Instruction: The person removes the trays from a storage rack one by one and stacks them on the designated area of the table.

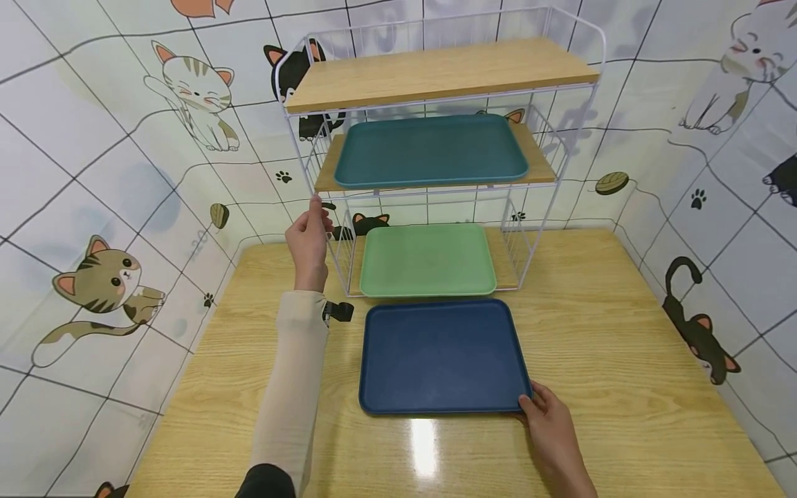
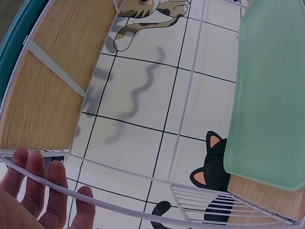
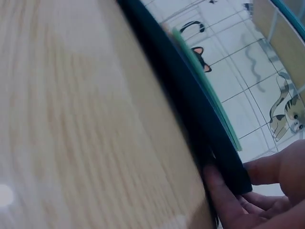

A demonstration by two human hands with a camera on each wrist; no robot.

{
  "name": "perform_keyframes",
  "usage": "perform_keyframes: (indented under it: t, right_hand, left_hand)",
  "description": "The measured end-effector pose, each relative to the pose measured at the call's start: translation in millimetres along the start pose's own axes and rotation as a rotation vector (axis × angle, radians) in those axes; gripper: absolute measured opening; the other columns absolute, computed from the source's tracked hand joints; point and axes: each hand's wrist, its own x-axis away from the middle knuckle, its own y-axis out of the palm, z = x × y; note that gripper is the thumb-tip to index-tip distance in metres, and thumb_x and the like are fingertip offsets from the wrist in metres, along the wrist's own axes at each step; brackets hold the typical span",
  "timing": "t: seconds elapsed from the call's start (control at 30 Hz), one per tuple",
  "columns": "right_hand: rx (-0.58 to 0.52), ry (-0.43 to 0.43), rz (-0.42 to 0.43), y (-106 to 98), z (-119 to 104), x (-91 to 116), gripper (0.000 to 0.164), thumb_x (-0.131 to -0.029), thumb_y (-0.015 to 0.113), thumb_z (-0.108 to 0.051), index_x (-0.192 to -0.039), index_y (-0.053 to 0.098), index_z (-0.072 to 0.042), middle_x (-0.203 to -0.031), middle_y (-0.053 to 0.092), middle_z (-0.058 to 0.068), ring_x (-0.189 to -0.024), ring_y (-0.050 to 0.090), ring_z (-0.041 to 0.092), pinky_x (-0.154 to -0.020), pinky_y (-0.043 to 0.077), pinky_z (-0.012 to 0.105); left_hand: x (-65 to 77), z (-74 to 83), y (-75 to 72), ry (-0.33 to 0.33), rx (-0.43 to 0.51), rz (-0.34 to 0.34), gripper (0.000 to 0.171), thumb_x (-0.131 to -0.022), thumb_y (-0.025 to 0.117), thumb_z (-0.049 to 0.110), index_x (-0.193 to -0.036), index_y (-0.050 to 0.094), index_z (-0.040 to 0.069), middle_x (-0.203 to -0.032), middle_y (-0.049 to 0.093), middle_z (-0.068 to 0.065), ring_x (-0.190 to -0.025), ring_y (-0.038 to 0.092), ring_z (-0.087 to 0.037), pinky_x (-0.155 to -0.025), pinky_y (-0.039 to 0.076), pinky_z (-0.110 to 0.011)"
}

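A white wire rack (image 1: 540, 238) with wooden shelves stands at the back of the table. My left hand (image 1: 308, 242) holds its left front post just below the middle shelf; in the left wrist view the fingers (image 2: 56, 179) curl at the white wire. On the table in front of the rack is a dark blue tray (image 1: 443, 358). My right hand (image 1: 551, 425) pinches the tray's front right corner, thumb on top and fingers beneath, as the right wrist view shows. A green tray (image 1: 428, 261) lies on the bottom shelf, a teal tray (image 1: 432, 150) on the middle shelf.
The rack's top wooden shelf (image 1: 445, 72) carries nothing. Cat-patterned tiled walls (image 1: 93, 207) stand behind and on both sides of the wooden table (image 1: 623, 360). Light reflects off the tabletop in front of the blue tray.
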Motion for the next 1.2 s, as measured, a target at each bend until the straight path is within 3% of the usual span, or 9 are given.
perform_keyframes:
  t: [0.1, 0.17, 0.3, 0.4, 0.53, 0.77, 0.87, 1.07, 1.2]
  right_hand:
    - [0.176, -0.021, 0.079, -3, -2, 0, 0.049, -0.108, 0.049, -0.018, -0.15, 0.043, 0.006, -0.142, 0.054, 0.031, -0.127, 0.058, 0.042, -0.091, 0.056, 0.038]
    - [0.25, -0.041, 0.128, -5, -2, 0, 0.044, -0.107, 0.054, -0.02, -0.144, 0.053, 0.004, -0.129, 0.064, 0.027, -0.11, 0.066, 0.034, -0.081, 0.057, 0.033]
    - [0.287, -0.085, 0.169, -8, -1, -2, 0.037, -0.103, 0.06, -0.015, -0.133, 0.062, 0.006, -0.105, 0.072, 0.018, -0.078, 0.068, 0.018, -0.061, 0.051, 0.024]
    - [0.299, -0.1, 0.171, -10, 0, -4, 0.034, -0.101, 0.062, -0.013, -0.128, 0.064, 0.007, -0.095, 0.072, 0.013, -0.068, 0.065, 0.014, -0.056, 0.048, 0.024]
    - [0.324, -0.112, 0.183, -11, -3, -6, 0.034, -0.102, 0.06, -0.017, -0.128, 0.065, 0.005, -0.1, 0.072, 0.013, -0.072, 0.065, 0.015, -0.059, 0.048, 0.024]
    - [0.352, -0.202, 0.158, -18, -24, -3, 0.045, -0.107, 0.053, -0.034, -0.14, 0.058, -0.003, -0.126, 0.065, 0.018, -0.111, 0.065, 0.033, -0.076, 0.051, 0.029]
    - [0.289, -0.262, 0.136, -20, -39, -2, 0.046, -0.108, 0.053, -0.034, -0.144, 0.053, -0.005, -0.127, 0.065, 0.02, -0.108, 0.068, 0.029, -0.076, 0.055, 0.028]
    - [0.139, -0.371, 0.071, -26, -81, -5, 0.048, -0.11, 0.051, -0.028, -0.151, 0.042, -0.005, -0.128, 0.064, 0.025, -0.091, 0.068, 0.001, -0.08, 0.057, 0.023]
    - [0.073, -0.449, 0.014, -35, -109, -9, 0.052, -0.111, 0.046, -0.029, -0.155, 0.034, -0.005, -0.128, 0.065, 0.023, -0.095, 0.069, 0.002, -0.083, 0.057, 0.023]
  left_hand:
    - [0.2, -0.1, 0.2, 0.003, -0.003, 0.005, 0.058, -0.097, 0.065, 0.054, -0.082, 0.067, -0.002, -0.069, 0.059, -0.002, -0.069, 0.058, -0.014, -0.07, 0.04, -0.03]
    - [0.0, -0.6, -0.1, 0.005, -0.001, 0.006, 0.059, -0.097, 0.065, 0.054, -0.081, 0.067, -0.002, -0.068, 0.059, -0.002, -0.068, 0.057, -0.014, -0.07, 0.04, -0.031]
    - [-0.4, -1.7, -1.1, 0.01, -0.003, 0.005, 0.061, -0.097, 0.064, 0.055, -0.081, 0.066, -0.004, -0.068, 0.059, -0.003, -0.068, 0.057, -0.015, -0.072, 0.04, -0.033]
    - [-0.3, -1.8, -1.5, 0.009, -0.005, 0.005, 0.061, -0.097, 0.064, 0.055, -0.08, 0.066, -0.003, -0.068, 0.059, -0.003, -0.069, 0.056, -0.015, -0.073, 0.04, -0.033]
    - [-0.7, -1.5, -1.5, 0.009, 0.0, 0.01, 0.056, -0.097, 0.065, 0.054, -0.076, 0.068, 0.002, -0.068, 0.06, -0.002, -0.068, 0.058, -0.015, -0.072, 0.041, -0.033]
    - [-0.7, -0.6, 0.1, 0.001, -0.011, 0.015, 0.059, -0.097, 0.065, 0.055, -0.079, 0.067, -0.001, -0.068, 0.059, -0.004, -0.07, 0.057, -0.016, -0.073, 0.041, -0.033]
    - [0.2, -0.1, 0.4, 0.003, -0.019, 0.023, 0.062, -0.097, 0.065, 0.055, -0.081, 0.066, -0.004, -0.068, 0.059, -0.004, -0.069, 0.057, -0.016, -0.072, 0.041, -0.032]
    - [-0.2, 0.3, 0.9, -0.001, -0.016, 0.03, 0.059, -0.097, 0.065, 0.056, -0.078, 0.068, 0.0, -0.067, 0.059, -0.003, -0.068, 0.058, -0.015, -0.07, 0.041, -0.031]
    - [-0.6, -0.8, 1.0, 0.006, -0.005, 0.03, 0.061, -0.097, 0.065, 0.055, -0.08, 0.068, -0.003, -0.067, 0.059, -0.003, -0.067, 0.057, -0.015, -0.069, 0.04, -0.03]
